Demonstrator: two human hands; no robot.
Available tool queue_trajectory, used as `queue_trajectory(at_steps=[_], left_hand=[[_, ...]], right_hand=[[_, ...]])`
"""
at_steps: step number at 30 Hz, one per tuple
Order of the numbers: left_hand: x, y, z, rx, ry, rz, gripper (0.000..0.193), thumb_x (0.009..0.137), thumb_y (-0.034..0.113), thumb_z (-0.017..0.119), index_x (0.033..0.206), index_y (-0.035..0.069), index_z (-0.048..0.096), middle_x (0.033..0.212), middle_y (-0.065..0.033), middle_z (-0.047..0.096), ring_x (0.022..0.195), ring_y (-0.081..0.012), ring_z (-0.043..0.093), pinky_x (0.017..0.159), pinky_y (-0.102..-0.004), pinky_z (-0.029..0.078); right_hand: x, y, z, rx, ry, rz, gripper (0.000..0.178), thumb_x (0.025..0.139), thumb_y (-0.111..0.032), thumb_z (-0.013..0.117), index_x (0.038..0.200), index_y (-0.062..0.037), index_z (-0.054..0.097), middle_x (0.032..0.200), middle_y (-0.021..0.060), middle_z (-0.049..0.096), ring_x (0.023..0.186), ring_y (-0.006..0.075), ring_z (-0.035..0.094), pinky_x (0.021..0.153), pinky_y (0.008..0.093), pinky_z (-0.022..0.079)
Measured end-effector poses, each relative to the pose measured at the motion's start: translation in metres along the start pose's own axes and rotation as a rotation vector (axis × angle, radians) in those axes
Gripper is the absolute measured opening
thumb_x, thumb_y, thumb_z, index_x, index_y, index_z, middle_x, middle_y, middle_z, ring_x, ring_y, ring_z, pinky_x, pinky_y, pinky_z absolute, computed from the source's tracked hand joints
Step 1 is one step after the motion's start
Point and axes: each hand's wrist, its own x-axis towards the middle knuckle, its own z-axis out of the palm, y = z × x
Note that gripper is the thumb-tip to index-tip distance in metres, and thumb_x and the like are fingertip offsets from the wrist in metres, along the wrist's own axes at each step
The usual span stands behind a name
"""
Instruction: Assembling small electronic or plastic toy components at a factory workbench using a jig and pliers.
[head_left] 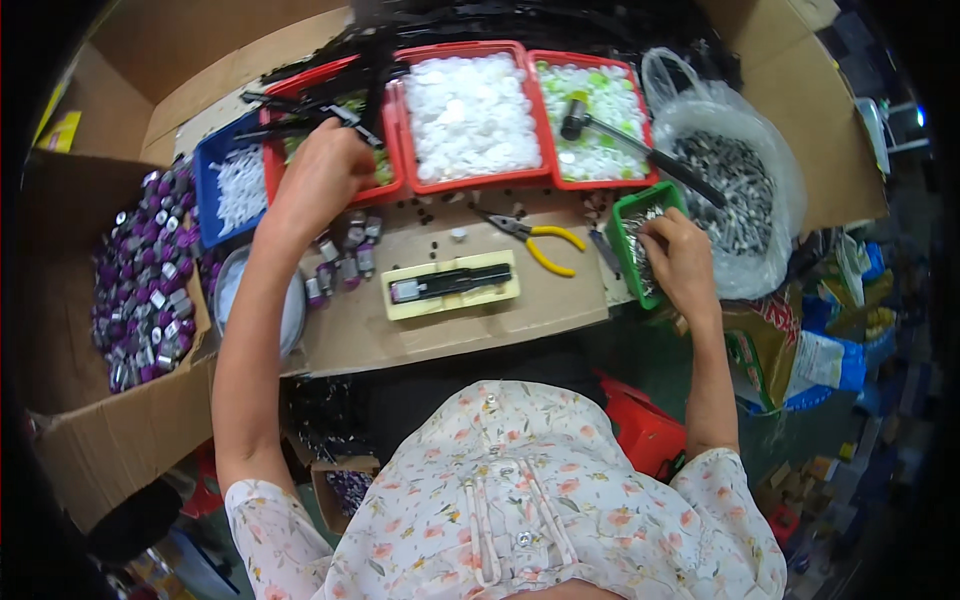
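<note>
My left hand (325, 170) is over the left red tray (397, 172) of green pieces, beside black plastic parts (345, 122) lying across it. Its fingers are curled, and what they hold is hidden. My right hand (680, 252) reaches into a small green bin (622, 215) of thin metal pieces (645, 225), fingertips pinched together; I cannot see what is between them. Between my hands, a cream block-shaped holder (455, 302) on the cardboard carries a long black part (460, 282) with a silver end.
Yellow-handled pliers (540, 240) lie beyond the holder. A hammer (640, 150) rests across the right red tray (590, 183). White discs (475, 115) fill the middle tray. Metal pieces (725, 185) fill a plastic bag at right; purple-and-silver pieces (150, 275) fill a box at left.
</note>
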Motion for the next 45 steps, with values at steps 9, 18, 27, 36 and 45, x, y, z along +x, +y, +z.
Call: queue_trajectory(at_steps=[9,18,27,36,45], left_hand=[[-0.013,0.023,-0.017,-0.264,0.225,-0.114,0.009,0.069,0.001,0.073,0.075,-0.005,0.068,0.085,-0.0108,0.071,0.075,-0.0196,0.064,0.07,-0.031,0.051],[-0.063,0.054,-0.008,-1.142,0.251,-0.442,0.009,0.074,-0.003,0.078,0.079,-0.002,0.071,0.084,-0.0089,0.071,0.068,-0.0076,0.061,0.06,-0.0208,0.046],[-0.092,0.099,0.026,-1.651,0.11,-0.541,0.024,0.081,0.002,0.073,0.104,-0.005,0.068,0.088,-0.0146,0.072,0.073,-0.0166,0.067,0.065,-0.0264,0.052],[-0.126,0.097,0.027,-1.526,0.222,-0.555,0.017,0.085,0.009,0.073,0.098,-0.001,0.069,0.085,-0.0096,0.069,0.073,-0.0169,0.066,0.064,-0.0265,0.052],[-0.111,0.122,0.032,-1.535,0.178,-0.51,0.019,0.084,0.011,0.075,0.098,-0.001,0.069,0.084,-0.0097,0.07,0.072,-0.017,0.064,0.063,-0.0262,0.049]], right_hand=[[-0.003,0.007,0.004,0.09,0.053,0.006,0.008,0.08,-0.001,0.069,0.085,0.0033,0.065,0.077,0.0138,0.059,0.069,0.0274,0.064,0.061,0.0362,0.049],[0.001,0.0,-0.004,0.238,0.029,0.081,0.009,0.079,0.0,0.069,0.085,0.004,0.065,0.078,0.0118,0.061,0.069,0.0228,0.065,0.064,0.0323,0.05],[0.011,-0.099,0.001,0.774,-0.041,-0.152,0.009,0.075,0.005,0.067,0.083,0.003,0.063,0.08,0.0082,0.065,0.073,0.0158,0.064,0.068,0.0284,0.049],[-0.049,-0.01,0.029,0.228,0.65,-0.118,0.02,0.074,0.008,0.066,0.089,-0.0018,0.058,0.087,0.0111,0.062,0.081,0.0299,0.06,0.074,0.0383,0.046],[-0.029,-0.014,0.044,0.274,0.713,-0.039,0.015,0.079,0.008,0.064,0.089,0.0002,0.057,0.088,0.0109,0.059,0.083,0.0257,0.057,0.078,0.0353,0.046]])
